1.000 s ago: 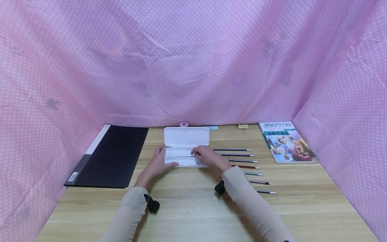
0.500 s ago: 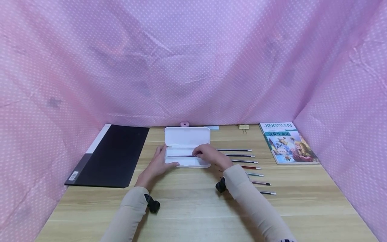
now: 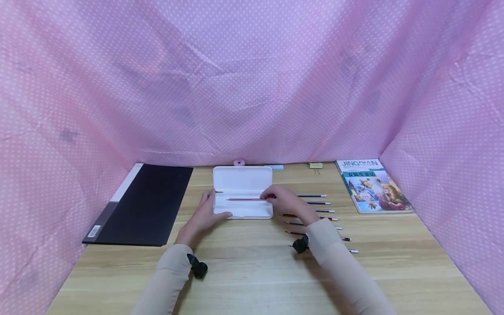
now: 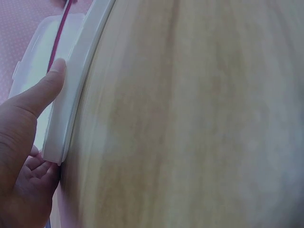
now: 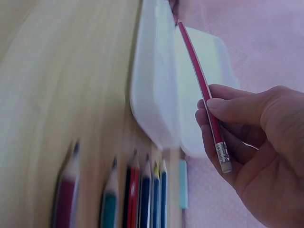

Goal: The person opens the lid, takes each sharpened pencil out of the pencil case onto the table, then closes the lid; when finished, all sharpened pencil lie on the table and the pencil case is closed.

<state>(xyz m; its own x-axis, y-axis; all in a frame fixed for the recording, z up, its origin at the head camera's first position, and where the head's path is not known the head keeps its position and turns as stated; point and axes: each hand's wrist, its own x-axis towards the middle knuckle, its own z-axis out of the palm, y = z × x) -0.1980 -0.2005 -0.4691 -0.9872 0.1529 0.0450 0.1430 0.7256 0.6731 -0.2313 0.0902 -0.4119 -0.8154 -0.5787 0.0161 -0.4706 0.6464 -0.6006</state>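
An open white pencil case [image 3: 242,178] lies on the wooden table, lid tipped back. My left hand [image 3: 202,217] grips its left end, the thumb across the front rim [image 4: 71,92] and the fingers bent round the corner. Over the case, my right hand [image 3: 284,200] pinches a red pencil [image 5: 195,61] between thumb and fingers, close to its eraser end. The pencil's sharpened tip points left. Several pencils lie in a row right of the case, partly hidden by my right forearm; a teal pencil [image 5: 109,206] and a dark red one [image 5: 66,202] show in the right wrist view.
A black folder [image 3: 145,205] lies at the left and a picture book [image 3: 374,188] at the right. Along the back are a pink ring-shaped item [image 3: 239,162], a pale blue strip [image 3: 277,167] and a yellow binder clip [image 3: 316,166]. Pink dotted cloth [image 3: 252,87] encloses the table.
My right hand has moved right and slightly back, bringing the red pencil along from the case's middle. More of the pencil row is uncovered. My left hand stays on the case.
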